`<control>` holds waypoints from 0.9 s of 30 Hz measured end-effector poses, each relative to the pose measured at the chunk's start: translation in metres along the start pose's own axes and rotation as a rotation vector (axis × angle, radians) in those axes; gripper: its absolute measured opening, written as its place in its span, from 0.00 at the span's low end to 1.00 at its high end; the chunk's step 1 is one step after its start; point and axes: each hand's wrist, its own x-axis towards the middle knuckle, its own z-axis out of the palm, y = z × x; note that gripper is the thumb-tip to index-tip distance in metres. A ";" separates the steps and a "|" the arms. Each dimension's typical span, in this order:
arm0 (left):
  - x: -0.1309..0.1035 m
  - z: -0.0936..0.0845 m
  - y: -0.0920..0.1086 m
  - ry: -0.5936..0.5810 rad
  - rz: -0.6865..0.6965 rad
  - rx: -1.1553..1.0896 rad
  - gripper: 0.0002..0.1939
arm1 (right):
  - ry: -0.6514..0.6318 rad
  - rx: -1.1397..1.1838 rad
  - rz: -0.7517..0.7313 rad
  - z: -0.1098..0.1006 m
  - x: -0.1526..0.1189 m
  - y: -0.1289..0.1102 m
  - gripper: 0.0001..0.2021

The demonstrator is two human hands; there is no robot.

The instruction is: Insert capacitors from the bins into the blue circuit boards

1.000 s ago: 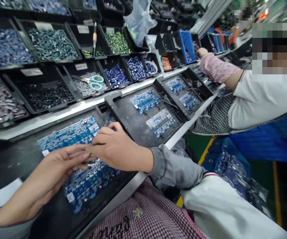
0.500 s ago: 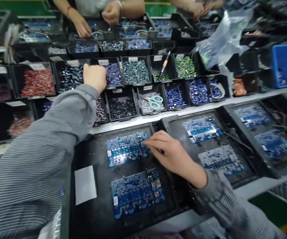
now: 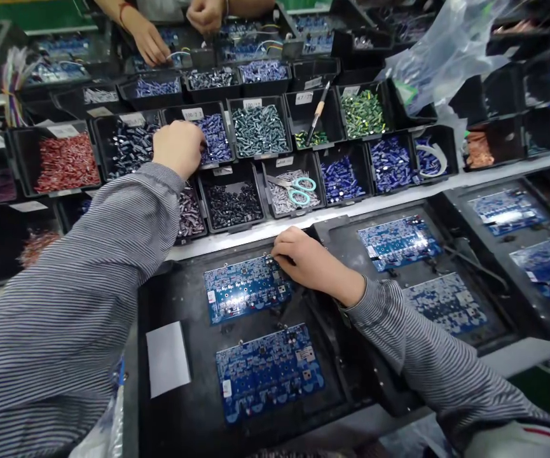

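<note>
My left hand (image 3: 178,147) is curled over the edge of a bin of small purple-blue capacitors (image 3: 215,137). Its fingertips are hidden behind the hand. My right hand (image 3: 303,259) is closed in a pinch at the top right corner of the upper blue circuit board (image 3: 241,289). Whatever those fingers hold is too small or covered. Below it on the black tray (image 3: 184,420) lies a second circuit board (image 3: 268,372). To the left of the boards is a white slip of paper (image 3: 168,359).
Two rows of black bins hold sorted components, among them red parts (image 3: 67,163) and green capacitors (image 3: 363,113). Turquoise-handled scissors (image 3: 302,191) and a pen-like tool (image 3: 319,113) rest in bins. More boards (image 3: 398,242) lie in trays at right. Across the bins a person's hands (image 3: 148,43) handle wires.
My right hand has moved up from the board's right side to its top right corner, still pinched. My left hand stays at the purple-blue capacitor bin. The view has shifted slightly.
</note>
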 end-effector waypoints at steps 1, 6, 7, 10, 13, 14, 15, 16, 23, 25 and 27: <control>-0.001 0.000 0.000 -0.018 0.006 -0.007 0.19 | 0.003 -0.003 -0.001 0.000 0.000 0.000 0.10; -0.001 -0.004 -0.003 -0.049 0.023 0.054 0.20 | 0.001 -0.031 -0.003 0.002 0.003 0.004 0.11; 0.001 -0.004 -0.003 -0.027 0.019 0.058 0.20 | -0.005 -0.039 -0.003 0.002 0.003 0.004 0.11; 0.008 -0.007 0.001 0.147 -0.035 -0.017 0.18 | -0.035 -0.063 0.001 0.001 0.004 0.004 0.12; 0.001 -0.012 0.015 0.221 -0.071 -0.345 0.14 | -0.061 -0.077 0.009 -0.001 0.004 0.003 0.10; -0.007 -0.013 0.021 0.184 -0.067 -0.513 0.14 | -0.066 -0.080 0.012 -0.001 0.004 0.002 0.10; -0.019 -0.012 0.027 0.121 -0.069 -0.684 0.14 | -0.069 -0.080 0.015 -0.001 0.004 0.002 0.10; -0.034 -0.011 0.033 0.037 -0.083 -0.843 0.14 | -0.073 -0.081 0.017 -0.002 0.003 0.002 0.09; -0.141 0.030 0.055 -0.689 -0.406 -1.245 0.07 | -0.060 -0.095 0.006 0.001 0.002 0.003 0.09; -0.152 0.038 0.055 -0.763 -0.488 -1.334 0.07 | -0.062 -0.091 -0.001 0.002 0.003 0.004 0.09; -0.155 0.042 0.054 -0.800 -0.561 -1.381 0.07 | -0.059 -0.094 -0.006 0.002 0.003 0.005 0.10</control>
